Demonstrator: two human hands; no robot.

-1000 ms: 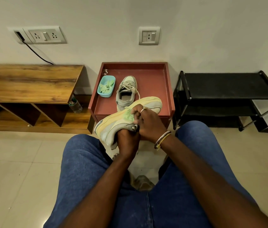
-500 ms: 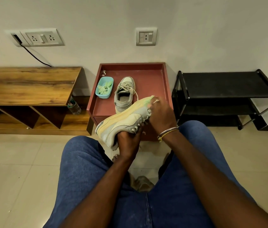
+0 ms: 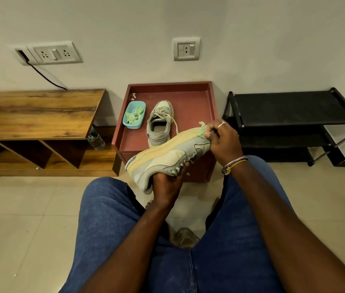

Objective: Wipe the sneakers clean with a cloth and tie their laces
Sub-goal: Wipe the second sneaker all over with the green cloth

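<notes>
The right hand (image 3: 223, 142) pinches a small green cloth (image 3: 201, 128) in curled fingertips and presses it on the toe end of the sneaker (image 3: 167, 154), right of the frame's centre. The left hand (image 3: 167, 183), just below centre, grips that sneaker from underneath, its fingers wrapped round the lace side near the collar.

The shoe is held in the air above the knees, turned on its side. Its long axis runs from the heel at lower left up to the toe at upper right, with the yellow sole edge facing the wall and the laces facing the person.

This looks like the wiping step, at the toe. The next move probably calls for dragging the cloth along the sole edge while the left hand steadies or rolls the shoe.

Above centre, the second sneaker (image 3: 160, 121) stands on the red table (image 3: 212, 106), toe to the wall and a lace trailing loose, beside a blue dish (image 3: 129, 125) of green scraps. Lacing seems not yet begun.
</notes>
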